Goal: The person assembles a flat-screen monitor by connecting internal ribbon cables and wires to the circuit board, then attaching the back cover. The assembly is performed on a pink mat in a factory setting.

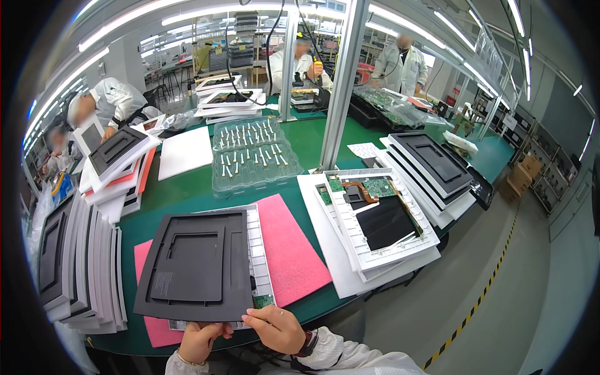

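A dark grey plastic back cover [194, 250] with a recessed rectangular panel lies tilted over a white frame housing [259, 250], whose ribbed right edge shows. Beneath them is a pink foam sheet [294, 244]. My left hand [201, 340] is closed on the cover's near edge, its fingers partly hidden under it. At the near right corner, my right hand [278, 328] pinches the same cover between thumb and fingers. Beside that corner a small green circuit board [263, 301] peeks out from the housing. The cover hides most of the housing's inside.
Stacked covers and foam [81, 269] stand at left. A clear tray [250, 153] holds several small white-tipped pieces. To the right sit an opened white housing [381, 219] and more stacked dark covers [428, 165]. A metal post [344, 87] rises behind; co-workers are across the bench.
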